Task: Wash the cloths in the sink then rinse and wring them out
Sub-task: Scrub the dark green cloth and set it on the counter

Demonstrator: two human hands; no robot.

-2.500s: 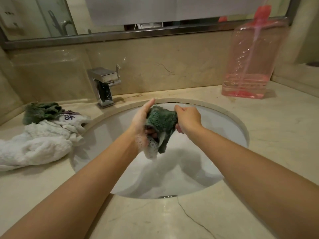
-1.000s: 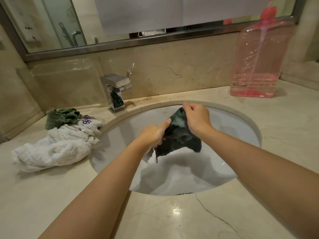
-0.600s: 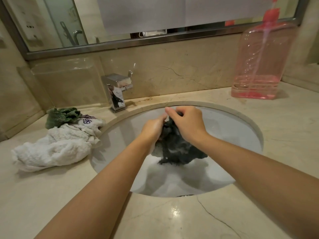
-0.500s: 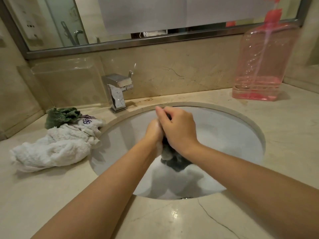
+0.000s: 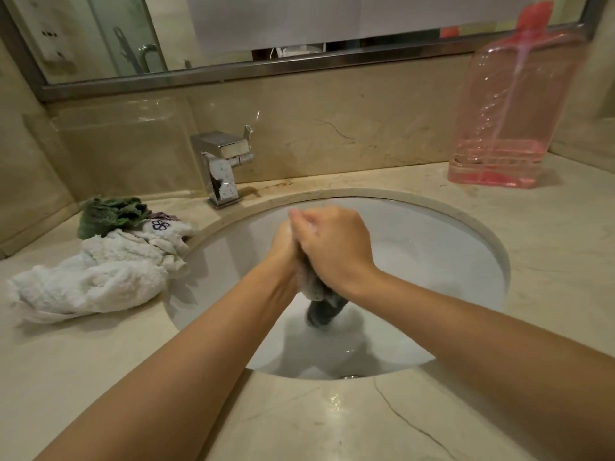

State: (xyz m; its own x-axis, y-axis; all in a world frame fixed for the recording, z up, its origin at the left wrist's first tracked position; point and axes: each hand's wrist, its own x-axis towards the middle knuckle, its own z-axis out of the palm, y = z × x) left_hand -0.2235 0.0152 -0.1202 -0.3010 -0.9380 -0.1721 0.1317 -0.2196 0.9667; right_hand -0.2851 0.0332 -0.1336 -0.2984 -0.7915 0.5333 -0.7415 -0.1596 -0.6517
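Over the white oval sink (image 5: 466, 261) both my hands squeeze a dark green soapy cloth (image 5: 321, 307). My right hand (image 5: 332, 247) wraps over the top of the bundle and my left hand (image 5: 284, 251) grips it from the left, mostly hidden behind the right. Only the cloth's lower end hangs out below my palms, with foam on it. Sudsy water lies in the basin. A pile of white cloths (image 5: 93, 277) and another green cloth (image 5: 109, 214) lie on the counter left of the sink.
A chrome faucet (image 5: 221, 168) stands at the sink's back left, no water running from it. A large pink pump bottle (image 5: 512, 111) stands at the back right on the marble counter (image 5: 332, 420). A mirror runs along the wall behind.
The cloth hung open between my hands; now my hands have closed together and bunched it into a tight bundle, lower over the basin.
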